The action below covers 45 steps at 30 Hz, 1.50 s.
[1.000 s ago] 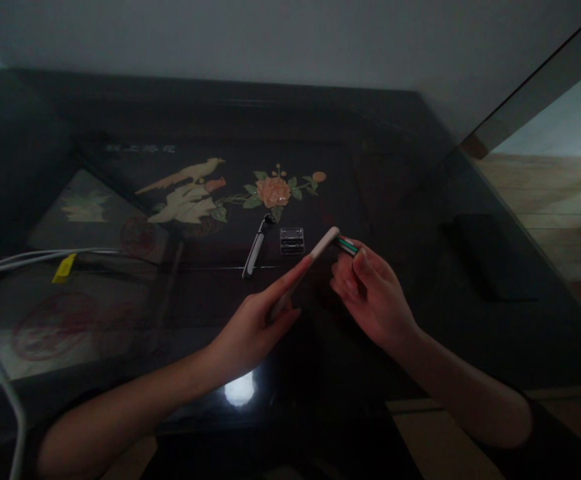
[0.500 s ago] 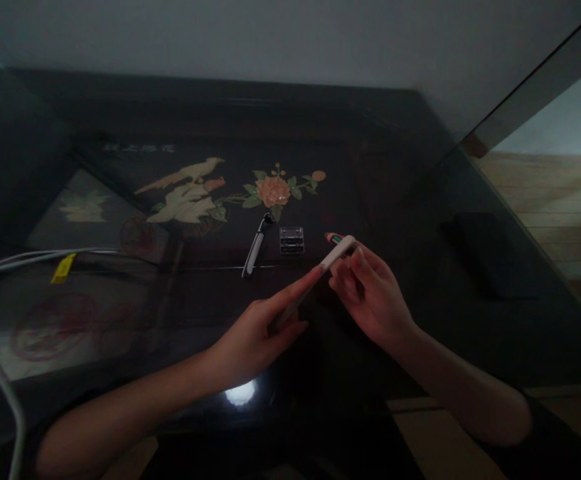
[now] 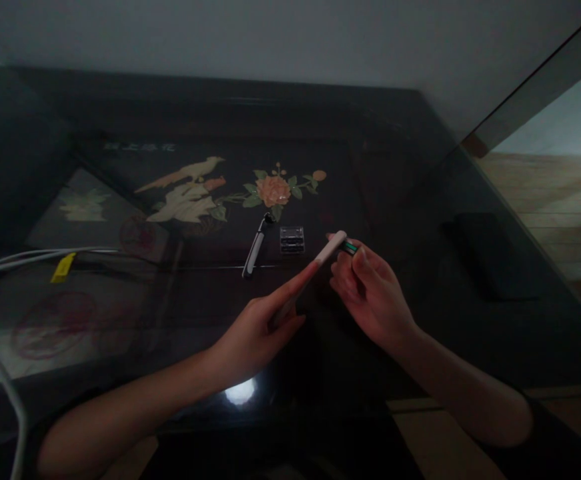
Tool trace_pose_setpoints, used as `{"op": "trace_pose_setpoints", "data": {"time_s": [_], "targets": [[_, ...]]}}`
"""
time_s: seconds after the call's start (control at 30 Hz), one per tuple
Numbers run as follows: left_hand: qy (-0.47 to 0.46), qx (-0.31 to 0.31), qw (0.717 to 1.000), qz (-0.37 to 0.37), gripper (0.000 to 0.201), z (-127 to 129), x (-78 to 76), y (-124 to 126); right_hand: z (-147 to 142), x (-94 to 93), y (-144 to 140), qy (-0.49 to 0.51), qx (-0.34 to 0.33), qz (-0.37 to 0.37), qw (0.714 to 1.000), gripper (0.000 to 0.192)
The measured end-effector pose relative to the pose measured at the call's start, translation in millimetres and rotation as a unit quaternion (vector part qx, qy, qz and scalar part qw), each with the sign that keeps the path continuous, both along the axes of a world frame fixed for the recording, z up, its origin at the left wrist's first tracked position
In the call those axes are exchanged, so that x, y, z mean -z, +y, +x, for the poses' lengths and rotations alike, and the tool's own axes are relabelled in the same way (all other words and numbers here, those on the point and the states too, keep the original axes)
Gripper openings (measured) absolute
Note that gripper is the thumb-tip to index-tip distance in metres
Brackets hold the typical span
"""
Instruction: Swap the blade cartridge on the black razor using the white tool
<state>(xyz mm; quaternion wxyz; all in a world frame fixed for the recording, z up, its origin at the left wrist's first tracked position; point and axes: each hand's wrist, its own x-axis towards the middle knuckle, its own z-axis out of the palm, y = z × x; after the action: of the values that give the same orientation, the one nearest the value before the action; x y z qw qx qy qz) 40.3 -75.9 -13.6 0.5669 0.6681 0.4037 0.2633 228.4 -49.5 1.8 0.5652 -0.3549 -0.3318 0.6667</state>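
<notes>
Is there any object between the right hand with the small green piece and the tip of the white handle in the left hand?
Nothing visible lies between them. The right hand holds the small green piece right at the tip of the slim white handle held by the left hand; whether they touch is unclear in the dim light.

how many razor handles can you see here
2: a white handle held in the left hand, tip at the right hand; a second handle lying on the table.
</notes>
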Motion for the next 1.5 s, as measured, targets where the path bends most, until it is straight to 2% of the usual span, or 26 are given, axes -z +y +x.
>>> {"op": "trace_pose_setpoints", "data": {"time_s": [0.13,0.3,0.7,0.93,1.13,1.5], "targets": [[-0.005,0.026,1.0,0.005,0.071,-0.5,-0.3,-1.9,0.3,-0.3,-0.4,-0.012,0.011,-0.017,1.0,0.033],[-0.014,0.047,0.999,0.009,0.073,-0.9,-2.8,-1.7,0.7,0.1,-0.4,-0.014,0.007,-0.021,1.0,0.032],[-0.017,-0.03,0.999,0.017,0.069,1.7,-5.1,3.7,-0.1,-2.9,0.0,0.012,-0.011,-0.001,1.0,0.026],[-0.011,0.016,1.0,0.01,0.071,0.4,-1.2,-0.9,0.1,-0.8,0.3,0.001,0.007,-0.008,1.0,0.03],[-0.005,0.046,0.999,0.006,0.07,0.3,-5.2,-2.4,0.8,-1.0,-0.5,-0.019,0.01,-0.028,0.999,0.034],[0.012,-0.022,0.999,0.024,0.066,0.8,-4.6,4.7,0.1,-1.6,0.3,0.019,-0.006,-0.002,1.0,0.025]]}}
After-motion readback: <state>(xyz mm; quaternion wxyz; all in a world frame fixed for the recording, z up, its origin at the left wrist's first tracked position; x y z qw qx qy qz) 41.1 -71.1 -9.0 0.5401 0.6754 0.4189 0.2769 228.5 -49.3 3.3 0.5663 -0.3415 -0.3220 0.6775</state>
